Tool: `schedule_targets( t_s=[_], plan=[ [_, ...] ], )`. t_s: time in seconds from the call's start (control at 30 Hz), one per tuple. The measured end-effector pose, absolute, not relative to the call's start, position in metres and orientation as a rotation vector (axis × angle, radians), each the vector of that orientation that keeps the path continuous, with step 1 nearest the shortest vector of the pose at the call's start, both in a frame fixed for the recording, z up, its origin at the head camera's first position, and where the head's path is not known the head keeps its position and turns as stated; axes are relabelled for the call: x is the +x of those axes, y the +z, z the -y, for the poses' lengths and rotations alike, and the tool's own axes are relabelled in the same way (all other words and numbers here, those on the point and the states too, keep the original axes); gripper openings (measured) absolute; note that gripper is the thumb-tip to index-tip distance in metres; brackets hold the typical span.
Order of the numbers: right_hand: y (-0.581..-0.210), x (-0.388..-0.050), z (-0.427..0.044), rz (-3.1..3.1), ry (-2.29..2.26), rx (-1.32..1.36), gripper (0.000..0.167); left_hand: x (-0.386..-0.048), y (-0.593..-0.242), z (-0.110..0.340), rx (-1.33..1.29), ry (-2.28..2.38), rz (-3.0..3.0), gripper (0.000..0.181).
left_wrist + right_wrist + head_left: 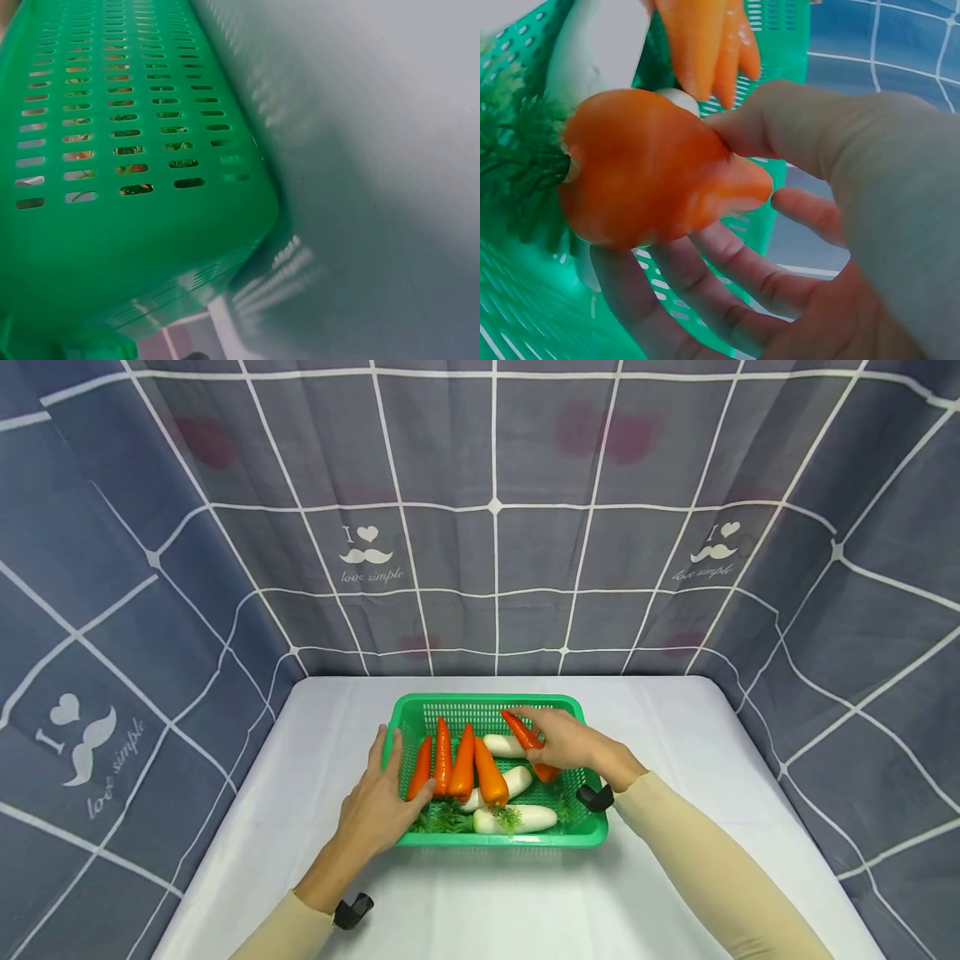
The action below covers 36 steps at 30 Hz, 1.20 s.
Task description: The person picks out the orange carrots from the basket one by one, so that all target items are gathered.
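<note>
In the head view a green basket (517, 841) holds white radishes (525, 819) and several orange carrots (462, 767) side by side at its left. My right hand (562, 739) grips another carrot (545, 770) over the basket's right part. Seen from the right wrist, thumb and fingers lie around this carrot (637, 169), its leafy green end away from the palm. My left hand (377, 810) rests at the basket's left rim with fingers spread and the thumb close to the leftmost carrot (421, 768). The left wrist view shows the basket's outside wall (142, 232) and no fingers.
The basket stands on a white-covered table (480, 893). Grey-blue curtains (450, 552) with white lines hang behind and at both sides. A dark wrist camera (595, 798) is near the basket's right rim, another (352, 912) at the left wrist.
</note>
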State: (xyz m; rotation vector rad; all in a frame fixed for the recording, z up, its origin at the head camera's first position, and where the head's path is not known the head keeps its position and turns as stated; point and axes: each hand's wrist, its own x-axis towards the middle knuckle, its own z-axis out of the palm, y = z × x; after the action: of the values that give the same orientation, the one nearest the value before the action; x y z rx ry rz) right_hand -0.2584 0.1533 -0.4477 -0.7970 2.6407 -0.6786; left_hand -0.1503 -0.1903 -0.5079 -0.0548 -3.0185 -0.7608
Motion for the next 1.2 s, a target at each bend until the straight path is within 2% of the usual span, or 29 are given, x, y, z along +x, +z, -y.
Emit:
schedule_targets(
  t_s=[0.3,0.8,1.03,1.2],
  plan=[
    [-0.428,-0.252,-0.172,-2.666,-0.842,-0.795,0.083,-0.153,-0.504,0.19,-0.075,-0.798,3.005,0.112],
    [-0.394,-0.249,-0.224,-2.76,-0.97,-0.621,0.08,-0.15,-0.508,0.19,-0.038,-0.845,3.019,0.112],
    [-0.392,-0.25,-0.256,-2.803,-0.966,-0.527,0.082,-0.15,-0.508,0.191,-0.039,-0.837,3.007,0.111],
    [-0.405,-0.252,-0.275,-2.789,-0.958,-0.432,0.084,-0.151,-0.507,0.191,-0.049,-0.831,3.0,0.111]
  ],
)
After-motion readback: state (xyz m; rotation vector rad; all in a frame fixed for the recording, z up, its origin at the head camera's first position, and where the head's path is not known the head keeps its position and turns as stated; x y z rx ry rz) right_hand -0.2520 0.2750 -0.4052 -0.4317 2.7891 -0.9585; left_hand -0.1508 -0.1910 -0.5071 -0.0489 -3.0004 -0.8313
